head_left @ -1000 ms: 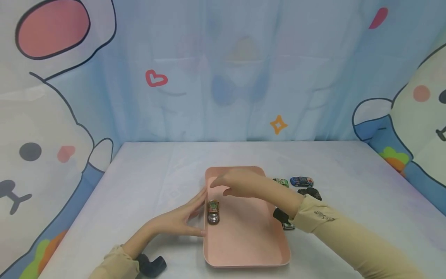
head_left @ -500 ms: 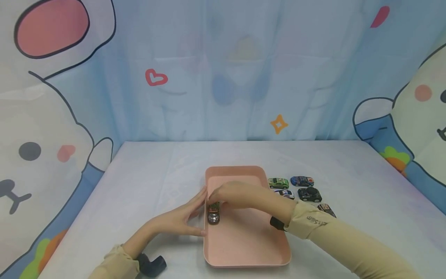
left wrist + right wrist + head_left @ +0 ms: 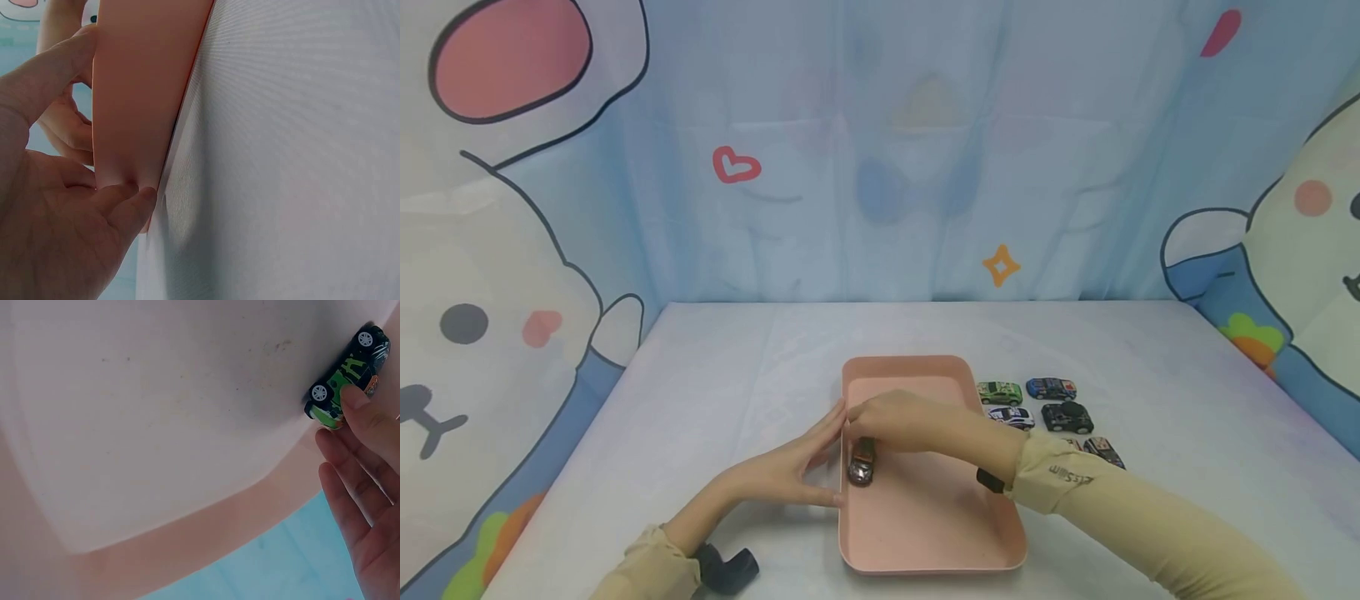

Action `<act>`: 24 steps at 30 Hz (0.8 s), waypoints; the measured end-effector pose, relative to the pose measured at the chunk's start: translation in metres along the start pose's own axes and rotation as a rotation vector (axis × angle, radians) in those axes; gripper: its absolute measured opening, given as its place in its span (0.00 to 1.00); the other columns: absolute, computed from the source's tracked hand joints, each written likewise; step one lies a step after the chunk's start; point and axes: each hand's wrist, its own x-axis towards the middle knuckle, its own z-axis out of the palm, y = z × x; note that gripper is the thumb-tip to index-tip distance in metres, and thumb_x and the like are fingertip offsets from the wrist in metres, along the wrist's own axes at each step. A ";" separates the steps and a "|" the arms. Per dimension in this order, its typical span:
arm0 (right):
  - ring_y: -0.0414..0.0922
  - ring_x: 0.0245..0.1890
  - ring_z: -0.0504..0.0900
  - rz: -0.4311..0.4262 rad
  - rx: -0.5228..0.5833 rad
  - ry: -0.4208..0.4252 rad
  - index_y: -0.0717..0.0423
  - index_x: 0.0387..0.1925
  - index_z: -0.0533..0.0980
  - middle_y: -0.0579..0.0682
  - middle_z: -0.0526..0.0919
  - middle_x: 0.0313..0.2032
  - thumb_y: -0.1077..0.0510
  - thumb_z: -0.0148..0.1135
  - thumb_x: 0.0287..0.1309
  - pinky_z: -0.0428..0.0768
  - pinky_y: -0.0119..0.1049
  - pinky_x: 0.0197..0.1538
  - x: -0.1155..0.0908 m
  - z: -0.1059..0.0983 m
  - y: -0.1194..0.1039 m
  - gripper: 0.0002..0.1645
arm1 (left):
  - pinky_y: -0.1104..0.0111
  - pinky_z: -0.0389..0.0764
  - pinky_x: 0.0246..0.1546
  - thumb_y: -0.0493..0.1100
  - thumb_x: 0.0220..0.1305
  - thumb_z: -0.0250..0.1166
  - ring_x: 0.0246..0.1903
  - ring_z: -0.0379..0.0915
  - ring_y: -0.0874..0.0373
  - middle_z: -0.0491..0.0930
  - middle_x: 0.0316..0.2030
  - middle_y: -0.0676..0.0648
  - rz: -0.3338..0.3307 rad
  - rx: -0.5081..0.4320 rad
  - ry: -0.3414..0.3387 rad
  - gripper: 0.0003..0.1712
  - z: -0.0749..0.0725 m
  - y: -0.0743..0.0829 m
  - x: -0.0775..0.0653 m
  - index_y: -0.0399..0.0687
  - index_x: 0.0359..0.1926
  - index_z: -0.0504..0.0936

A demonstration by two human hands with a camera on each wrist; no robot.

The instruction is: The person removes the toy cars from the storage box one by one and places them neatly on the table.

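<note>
A pink rectangular tray (image 3: 936, 529) lies on the white-covered table. Inside it, by the left wall, is a small dark toy car (image 3: 861, 467) with green markings; the right wrist view shows the same toy car (image 3: 350, 378) side on, wheels toward the tray floor. My right hand (image 3: 906, 421) reaches over the tray and pinches the car's far end, thumb on its side and fingertips at its end. My left hand (image 3: 786, 473) is spread against the tray's left outside wall, thumb near and fingers far, touching it near the rim.
Right of the tray stand several other toy cars: a green one (image 3: 1000, 393), a blue one (image 3: 1051, 388), a white one (image 3: 1012, 417), a black one (image 3: 1067, 417) and a dark one (image 3: 1104, 452). My right sleeve (image 3: 1067, 475) partly covers that group. A printed curtain (image 3: 812, 233) hangs behind the table.
My right hand has come down toward me from above the tray's far part and taken hold of the toy car, which is now slightly turned. The left hand has stayed put.
</note>
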 end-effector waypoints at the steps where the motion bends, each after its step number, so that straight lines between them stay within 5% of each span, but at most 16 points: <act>1: 0.32 0.31 0.77 0.012 0.003 -0.009 0.46 0.32 0.81 0.37 0.81 0.30 0.62 0.69 0.49 0.76 0.22 0.38 0.000 0.000 0.000 0.09 | 0.66 0.56 0.63 0.45 0.54 0.71 0.69 0.29 0.59 0.24 0.71 0.46 -0.002 -0.002 -0.001 0.62 0.000 0.000 0.000 0.43 0.72 0.32; 9: 0.32 0.22 0.70 0.082 -0.052 -0.081 0.46 0.28 0.80 0.36 0.78 0.23 0.57 0.71 0.49 0.72 0.22 0.28 -0.004 0.001 0.002 0.05 | 0.65 0.56 0.63 0.46 0.54 0.71 0.69 0.29 0.59 0.24 0.71 0.45 -0.006 -0.001 -0.001 0.63 0.000 0.003 0.000 0.42 0.72 0.31; 24: 0.33 0.23 0.71 0.176 0.082 -0.086 0.47 0.21 0.76 0.36 0.75 0.22 0.57 0.73 0.43 0.72 0.24 0.27 -0.017 -0.017 0.009 0.11 | 0.66 0.56 0.63 0.46 0.54 0.71 0.69 0.30 0.59 0.23 0.71 0.48 -0.009 -0.007 0.002 0.63 0.001 0.000 0.001 0.44 0.73 0.32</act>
